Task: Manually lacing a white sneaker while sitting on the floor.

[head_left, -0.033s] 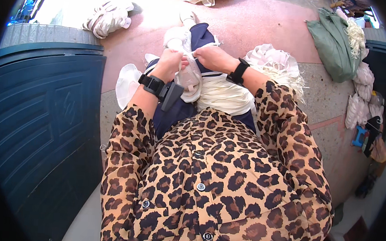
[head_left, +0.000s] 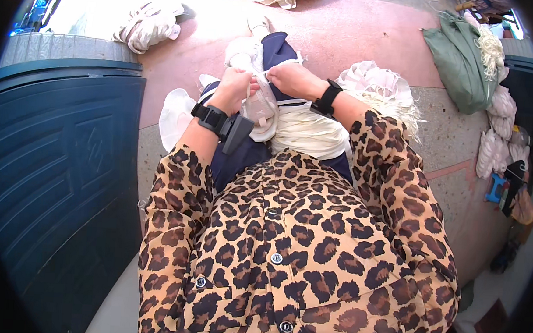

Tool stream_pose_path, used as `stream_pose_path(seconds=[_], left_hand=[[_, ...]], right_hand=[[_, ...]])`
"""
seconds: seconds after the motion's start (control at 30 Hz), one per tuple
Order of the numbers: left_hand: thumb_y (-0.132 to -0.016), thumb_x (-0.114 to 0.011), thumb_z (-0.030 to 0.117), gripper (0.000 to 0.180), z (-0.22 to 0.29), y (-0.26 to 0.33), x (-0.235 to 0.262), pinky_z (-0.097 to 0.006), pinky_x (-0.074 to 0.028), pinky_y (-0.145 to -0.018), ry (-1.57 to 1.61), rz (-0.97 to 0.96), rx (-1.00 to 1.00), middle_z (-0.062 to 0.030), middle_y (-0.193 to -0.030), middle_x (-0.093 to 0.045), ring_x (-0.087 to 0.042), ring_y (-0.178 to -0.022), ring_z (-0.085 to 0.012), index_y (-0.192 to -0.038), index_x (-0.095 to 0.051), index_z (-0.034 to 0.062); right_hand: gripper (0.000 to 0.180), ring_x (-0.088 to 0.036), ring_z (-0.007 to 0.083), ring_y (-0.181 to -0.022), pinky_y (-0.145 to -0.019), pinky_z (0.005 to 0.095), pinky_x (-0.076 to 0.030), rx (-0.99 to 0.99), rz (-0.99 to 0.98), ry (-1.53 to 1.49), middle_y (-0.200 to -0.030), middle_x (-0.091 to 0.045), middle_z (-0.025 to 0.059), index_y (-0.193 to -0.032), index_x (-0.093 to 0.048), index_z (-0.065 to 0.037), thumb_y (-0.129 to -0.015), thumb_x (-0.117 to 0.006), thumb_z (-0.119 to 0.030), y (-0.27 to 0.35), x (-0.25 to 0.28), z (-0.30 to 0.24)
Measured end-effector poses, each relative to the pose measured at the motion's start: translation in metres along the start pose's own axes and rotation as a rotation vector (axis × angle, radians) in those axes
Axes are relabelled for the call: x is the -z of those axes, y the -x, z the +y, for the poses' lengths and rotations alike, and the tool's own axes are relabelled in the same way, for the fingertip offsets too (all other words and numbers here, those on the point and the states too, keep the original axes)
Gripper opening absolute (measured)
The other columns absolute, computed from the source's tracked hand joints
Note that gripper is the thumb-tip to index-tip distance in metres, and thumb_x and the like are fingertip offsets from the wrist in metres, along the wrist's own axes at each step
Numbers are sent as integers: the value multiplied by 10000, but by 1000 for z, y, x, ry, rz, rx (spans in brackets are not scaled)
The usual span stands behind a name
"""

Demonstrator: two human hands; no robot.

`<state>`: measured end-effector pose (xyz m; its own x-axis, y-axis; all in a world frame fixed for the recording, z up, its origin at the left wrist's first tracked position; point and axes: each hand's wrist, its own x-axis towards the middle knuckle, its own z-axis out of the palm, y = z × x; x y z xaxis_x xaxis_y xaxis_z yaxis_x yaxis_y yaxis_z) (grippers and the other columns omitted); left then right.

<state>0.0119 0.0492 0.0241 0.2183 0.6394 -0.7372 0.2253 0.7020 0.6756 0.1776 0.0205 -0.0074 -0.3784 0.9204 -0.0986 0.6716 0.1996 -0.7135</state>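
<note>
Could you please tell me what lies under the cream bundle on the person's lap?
Navy cloth shows along the edges of the cream bundle, so it probably continues beneath; whatever lies directly under the middle is covered and cannot be seen.

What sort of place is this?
Looks like a doorway or courtyard, perhaps of a home: a blue panelled door on the left, strong daylight across the pink floor, and a bundle of pale cloth lying on it.
</note>
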Motion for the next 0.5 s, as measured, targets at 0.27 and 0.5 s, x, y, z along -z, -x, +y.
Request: stream_pose_path(seconds=[0.27, 0.5], left_hand=[[-878, -456, 132, 235, -18, 6, -7, -281, -430, -809, 144, 32, -173, -110, -1000, -525, -538, -917, -186, -1029, -451, -48], [-887, -449, 138, 241, -22, 7, -7, -284, -424, -828, 144, 29, -185, -114, -1025, -528, -536, -944, -189, -1041, -450, -47]], right_hand=[[186, -599, 339, -708, -637, 417, -470, 1, -62, 216, -722, -596, 208, -724, -613, 13, -729, -498, -132, -10, -2, 5], [140, -613, 314, -719, -633, 400, -484, 60, 136, 219, -731, -613, 170, -695, -621, -18, -690, -506, -97, -20, -15, 13]])
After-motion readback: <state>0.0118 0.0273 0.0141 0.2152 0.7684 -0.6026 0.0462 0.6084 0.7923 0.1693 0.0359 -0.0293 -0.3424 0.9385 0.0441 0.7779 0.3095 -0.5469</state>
